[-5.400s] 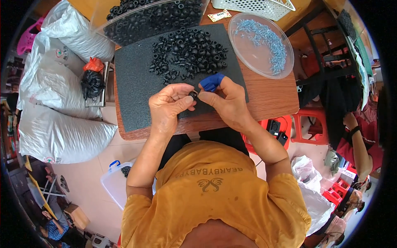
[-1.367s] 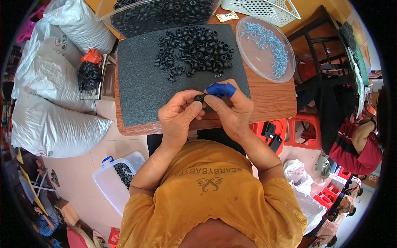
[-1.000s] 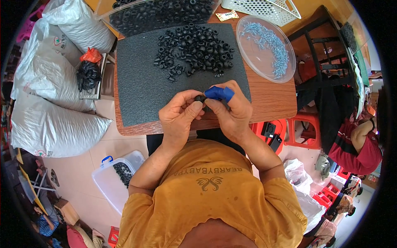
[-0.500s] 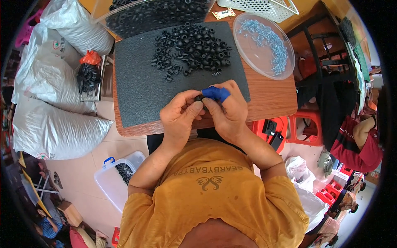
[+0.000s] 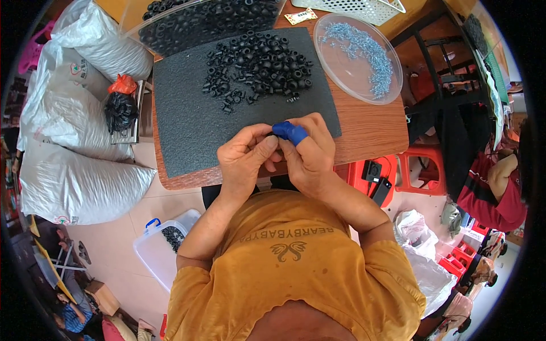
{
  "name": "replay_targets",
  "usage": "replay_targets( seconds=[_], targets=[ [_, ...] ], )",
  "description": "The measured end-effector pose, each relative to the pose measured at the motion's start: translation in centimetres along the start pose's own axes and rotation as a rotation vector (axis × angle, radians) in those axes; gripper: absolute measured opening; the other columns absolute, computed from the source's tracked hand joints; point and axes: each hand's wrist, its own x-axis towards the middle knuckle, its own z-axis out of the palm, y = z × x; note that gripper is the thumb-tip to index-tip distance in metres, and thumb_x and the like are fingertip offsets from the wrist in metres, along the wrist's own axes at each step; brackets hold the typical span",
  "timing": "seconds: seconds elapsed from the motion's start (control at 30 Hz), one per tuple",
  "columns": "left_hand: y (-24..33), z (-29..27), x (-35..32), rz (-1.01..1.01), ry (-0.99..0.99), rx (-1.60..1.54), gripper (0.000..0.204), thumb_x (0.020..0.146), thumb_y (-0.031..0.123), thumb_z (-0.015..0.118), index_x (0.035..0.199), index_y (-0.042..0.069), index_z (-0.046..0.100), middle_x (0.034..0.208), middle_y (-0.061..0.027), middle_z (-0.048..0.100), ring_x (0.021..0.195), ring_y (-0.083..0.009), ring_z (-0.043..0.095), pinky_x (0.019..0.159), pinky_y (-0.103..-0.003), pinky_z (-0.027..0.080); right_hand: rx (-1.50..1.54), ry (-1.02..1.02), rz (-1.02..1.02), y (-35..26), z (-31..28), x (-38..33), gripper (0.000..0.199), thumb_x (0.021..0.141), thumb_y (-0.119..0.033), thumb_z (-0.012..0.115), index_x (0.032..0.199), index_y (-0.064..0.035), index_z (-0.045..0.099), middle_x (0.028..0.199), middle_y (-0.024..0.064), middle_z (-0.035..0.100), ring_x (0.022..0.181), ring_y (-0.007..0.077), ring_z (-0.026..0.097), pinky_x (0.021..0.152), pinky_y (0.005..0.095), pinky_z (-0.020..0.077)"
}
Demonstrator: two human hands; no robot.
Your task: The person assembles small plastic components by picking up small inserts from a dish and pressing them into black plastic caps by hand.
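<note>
A red stool (image 5: 422, 188) stands on pale floor tiles (image 5: 111, 256), more stools (image 5: 453, 265) apparently beyond

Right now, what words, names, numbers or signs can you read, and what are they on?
Mustard shirt: dark letters above a curly design; I won't copy them out.
White sacks: small coloured marks, too small to read.
Little wrapper on the table: print too small to read.
Maroon shirt on the right: pale marks, too small to read.
</note>
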Motion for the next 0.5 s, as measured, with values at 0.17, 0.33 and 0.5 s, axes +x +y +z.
replay_targets(
  seconds=[0.17,0.33,0.5],
  targets=[
    [0.3,0.2,0.0,0.047,0.041,0.116,0.013,0.09,0.002,0.063,0.101,-0.005,0.066,0.073,-0.0062,0.066,0.055,-0.0077,0.058,0.049,-0.02,0.047,0.013,-0.05,0.012,0.1,-0.3,-0.4,0.024,0.074,0.007,0.066,0.097,0.0015,0.062,0.087,0.0137,0.062,0.074,0.0314,0.055,0.061,0.0387,0.0455],
    [0.3,0.1,0.1,0.019,0.063,0.055,0.012,0.087,0.004,0.066,0.096,-0.004,0.067,0.074,-0.0047,0.066,0.057,-0.0057,0.057,0.049,-0.019,0.044,0.059,-0.128,0.052,0.1,-1.0,0.1,0.025,0.073,0.002,0.07,0.097,0.0014,0.062,0.086,0.0143,0.06,0.074,0.0329,0.054,0.062,0.0396,0.045],
    [0.5,0.0,0.5,-0.043,0.118,-0.102,0.011,0.086,0.003,0.066,0.094,-0.006,0.067,0.072,-0.0046,0.066,0.058,-0.0067,0.058,0.052,-0.02,0.046,-0.004,-0.223,0.061,0.4,-1.4,0.9,0.029,0.069,-0.008,0.077,0.091,0.003,0.06,0.085,0.0152,0.058,0.077,0.0343,0.054,0.063,0.042,0.0452]
  ],
)
